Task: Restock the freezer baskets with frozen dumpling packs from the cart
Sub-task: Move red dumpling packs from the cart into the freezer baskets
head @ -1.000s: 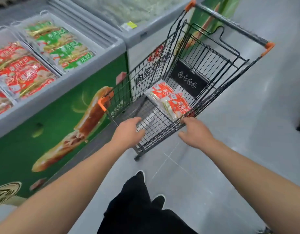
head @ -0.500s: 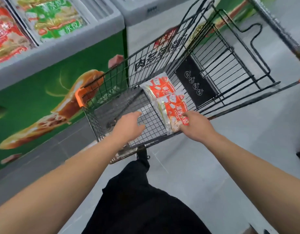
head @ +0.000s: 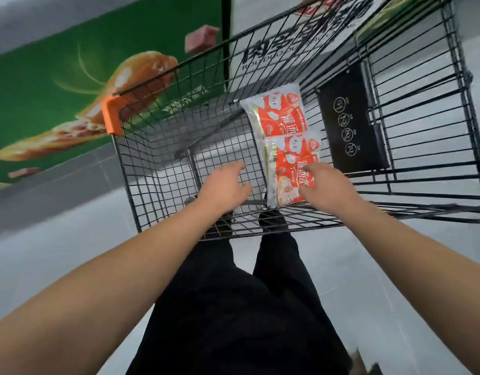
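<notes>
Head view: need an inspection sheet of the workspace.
Surface: wire cart floor, mostly bare.
Job's things: two red dumpling packs, far pack and near pack, lying end to end in the cart.
Clutter: nothing seen.
Hands: left hand open over the mesh, holding nothing; right hand on the near pack, grip not clear.
Cables: nothing seen.
Surroundings: green freezer front, grey floor; baskets out of view.

The cart (head: 260, 85) is black wire mesh with an orange corner cap (head: 112, 113) at its left and a black panel (head: 349, 123) bearing white round symbols. Two dumpling packs (head: 282, 131) are red-orange and white. The freezer front (head: 57, 85) at far left is green, printed with golden-brown food.
</notes>
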